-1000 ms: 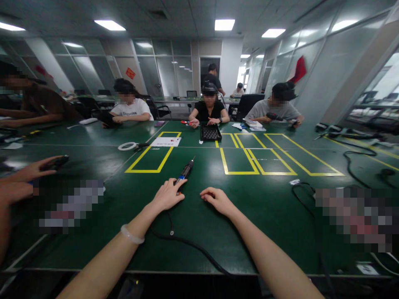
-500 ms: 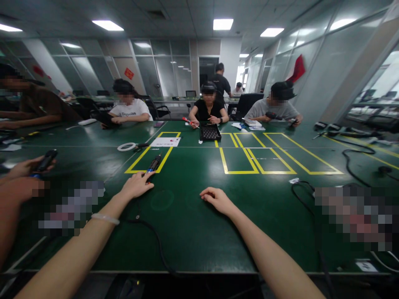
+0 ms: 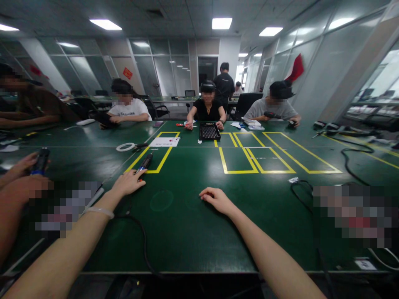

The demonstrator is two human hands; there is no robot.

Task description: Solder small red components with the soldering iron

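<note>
My left hand (image 3: 127, 182) is closed around the rear of a black electric screwdriver (image 3: 145, 162) with a blue ring. Its tip points away from me, over the near part of a yellow taped rectangle (image 3: 159, 167) on the green table (image 3: 187, 241). Lower right of the tool, my right hand (image 3: 215, 198) rests on the tabletop, loosely curled and holding nothing. A black cable (image 3: 144, 236) runs along the table beside my left forearm.
At the left, a co-worker's hands (image 3: 23, 176) hold a similar tool (image 3: 40, 161). Across the table, a person sits behind a black tray (image 3: 210, 132). A paper sheet (image 3: 164, 142) and a white coil (image 3: 125, 147) lie ahead; cables (image 3: 302, 197) lie at right.
My left hand and the electric screwdriver have shifted left and slightly towards me. My right hand stays put. The person across has lowered the red-handled tool towards the table.
</note>
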